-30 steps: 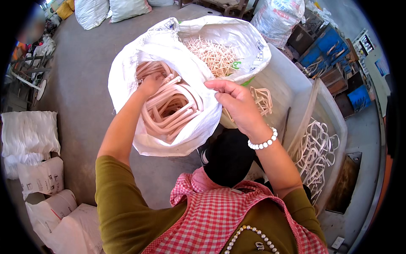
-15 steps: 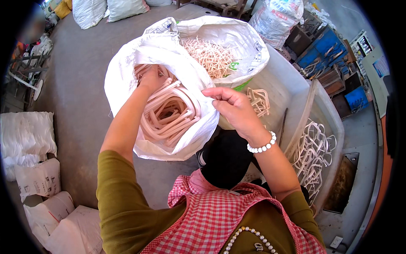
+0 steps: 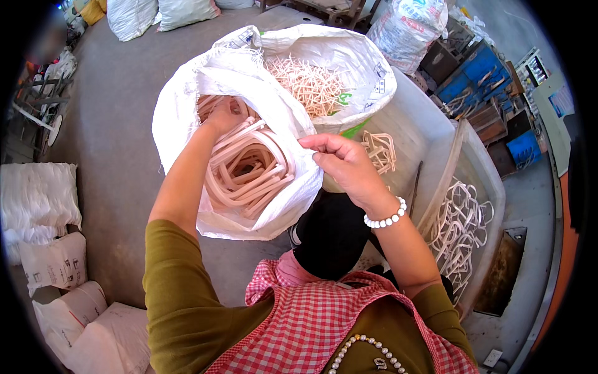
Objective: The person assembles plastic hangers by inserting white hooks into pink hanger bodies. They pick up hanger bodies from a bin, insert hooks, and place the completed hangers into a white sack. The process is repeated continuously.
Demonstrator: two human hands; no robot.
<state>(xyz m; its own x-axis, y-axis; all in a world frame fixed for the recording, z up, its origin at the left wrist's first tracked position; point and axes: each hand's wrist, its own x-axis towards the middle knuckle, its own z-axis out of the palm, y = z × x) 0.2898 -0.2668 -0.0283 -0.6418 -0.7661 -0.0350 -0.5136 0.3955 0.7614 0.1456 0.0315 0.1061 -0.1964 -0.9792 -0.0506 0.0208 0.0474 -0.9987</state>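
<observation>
A white woven sack (image 3: 177,115) stands gaping in front of me. Pale pink curved plastic strips (image 3: 249,165) with small knobbed ends lie nested inside it. My left hand (image 3: 223,118) reaches down among the strips on the sack's far left side; its fingers are mostly hidden there, so their grip does not show. At the right of the mouth my right hand (image 3: 342,159) pinches the sack's rim between thumb and fingers, with a white bead bracelet at the wrist. What lies deeper in the sack is out of sight.
Behind it, another open white sack (image 3: 367,62) holds many short pale pink pieces (image 3: 305,84). On the right, a translucent tub (image 3: 498,187) contains white loops (image 3: 461,230), and a few pinkish loops (image 3: 379,151) lie left of its wall. Packed white bags (image 3: 40,193) sit at left.
My left hand has shifted very slightly within the sack. The right hand keeps its pinch on the rim, and the strips look nearly the same.
</observation>
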